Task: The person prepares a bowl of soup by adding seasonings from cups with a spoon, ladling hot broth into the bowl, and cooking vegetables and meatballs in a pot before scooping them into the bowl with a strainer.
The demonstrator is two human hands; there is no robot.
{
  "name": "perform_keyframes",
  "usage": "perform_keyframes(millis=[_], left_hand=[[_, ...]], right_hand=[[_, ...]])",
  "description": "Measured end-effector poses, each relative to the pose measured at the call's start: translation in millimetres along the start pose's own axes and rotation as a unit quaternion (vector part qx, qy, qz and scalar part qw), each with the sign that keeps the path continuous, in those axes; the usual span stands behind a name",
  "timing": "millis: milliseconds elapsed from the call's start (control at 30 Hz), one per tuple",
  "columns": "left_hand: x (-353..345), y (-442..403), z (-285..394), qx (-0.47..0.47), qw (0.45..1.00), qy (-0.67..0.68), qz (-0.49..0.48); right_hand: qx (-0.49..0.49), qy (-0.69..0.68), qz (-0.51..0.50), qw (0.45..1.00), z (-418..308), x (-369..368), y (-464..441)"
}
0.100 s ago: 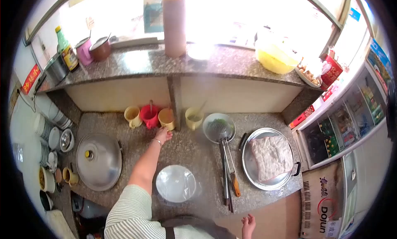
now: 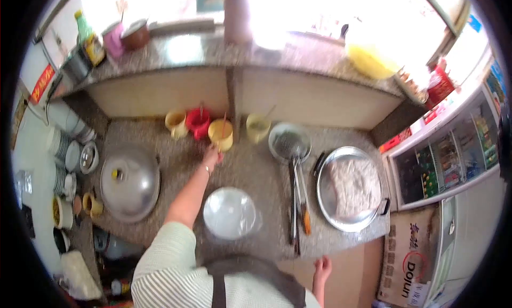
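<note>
My left hand is closed on the handle of a yellow cup, which has a thin stick or spoon in it. To its left are a red cup and another yellow cup. A pale cup is to the right, past the divider. Nearer me lies a bowl covered in clear plastic. My right hand hangs beyond the counter's front edge at the lower right, its fingers curled; whether anything is in them is too blurred to tell.
A domed metal lid is at the left. Right of centre, a strainer rests on a bowl, its handles toward me. A metal pan holds a pale slab. Stacked dishes line the left side; a raised shelf runs behind.
The yellow cup in my left hand has come nearer, away from the divider and the red cup. The whole view has shifted, and my right hand's fingers look more curled.
</note>
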State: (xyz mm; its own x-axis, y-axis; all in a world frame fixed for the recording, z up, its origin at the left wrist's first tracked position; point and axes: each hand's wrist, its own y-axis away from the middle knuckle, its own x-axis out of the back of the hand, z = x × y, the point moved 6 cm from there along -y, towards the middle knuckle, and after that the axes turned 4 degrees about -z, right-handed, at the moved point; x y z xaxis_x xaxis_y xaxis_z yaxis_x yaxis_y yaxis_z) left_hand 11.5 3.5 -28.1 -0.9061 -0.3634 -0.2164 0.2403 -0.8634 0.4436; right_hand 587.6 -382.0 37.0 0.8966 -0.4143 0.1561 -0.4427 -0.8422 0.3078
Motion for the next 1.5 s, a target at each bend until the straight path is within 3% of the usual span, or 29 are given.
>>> perform_keyframes(millis=[133,200,267,300,333,400,433,533,600,667,700,800,1000,1100,1133,1233,1400,1500], left_hand=[[32,111,29,-0.088,0.994,-0.056,0.021],[32,172,52,-0.173,0.976,-0.12,0.053],[28,222,66,-0.217,0.958,-0.174,0.063],[22,246,75,-0.229,0.956,-0.172,0.06],[18,270,80,-0.242,0.954,-0.168,0.058],[16,304,82,-0.222,0.951,-0.201,0.072],[15,318,85,-0.246,0.94,-0.222,0.079],[21,355,91,-0.28,0.918,-0.265,0.097],[28,374,95,-0.289,0.907,-0.286,0.112],[31,390,97,-0.313,0.888,-0.316,0.121],[35,395,97,-0.311,0.888,-0.314,0.129],[41,405,95,-0.295,0.89,-0.32,0.138],[35,414,87,-0.287,0.885,-0.337,0.148],[34,411,71,-0.252,0.89,-0.351,0.143],[31,413,69,-0.251,0.889,-0.354,0.146],[26,411,69,-0.249,0.893,-0.35,0.137],[28,406,58,-0.237,0.91,-0.311,0.137],[50,399,49,-0.202,0.927,-0.265,0.174]], right_hand=[[0.052,0.005,-0.025,0.998,-67,-77,-20],[0.076,0.056,-0.134,0.986,-111,-142,-31],[0.14,0.034,-0.21,0.967,-145,-219,-31],[0.173,0.089,-0.286,0.938,-162,-257,-26],[0.212,0.075,-0.342,0.912,-179,-292,-15],[0.193,-0.033,-0.436,0.878,-212,-350,7],[0.197,-0.043,-0.433,0.879,-222,-368,8],[0.204,-0.084,-0.43,0.875,-240,-399,11],[0.199,-0.043,-0.454,0.867,-239,-400,25],[0.418,0.09,-0.496,0.756,-248,-396,53],[0.478,0.12,-0.486,0.722,-252,-390,62],[0.551,0.135,-0.447,0.691,-263,-375,76],[0.468,0.167,-0.488,0.717,-223,-357,69],[0.208,0.072,-0.475,0.852,-185,-349,46],[0.213,0.068,-0.473,0.852,-180,-345,45],[0.064,-0.012,-0.432,0.9,-160,-341,30],[0.057,-0.034,-0.41,0.91,-172,-332,27],[0.116,-0.017,-0.406,0.906,-185,-321,22]])
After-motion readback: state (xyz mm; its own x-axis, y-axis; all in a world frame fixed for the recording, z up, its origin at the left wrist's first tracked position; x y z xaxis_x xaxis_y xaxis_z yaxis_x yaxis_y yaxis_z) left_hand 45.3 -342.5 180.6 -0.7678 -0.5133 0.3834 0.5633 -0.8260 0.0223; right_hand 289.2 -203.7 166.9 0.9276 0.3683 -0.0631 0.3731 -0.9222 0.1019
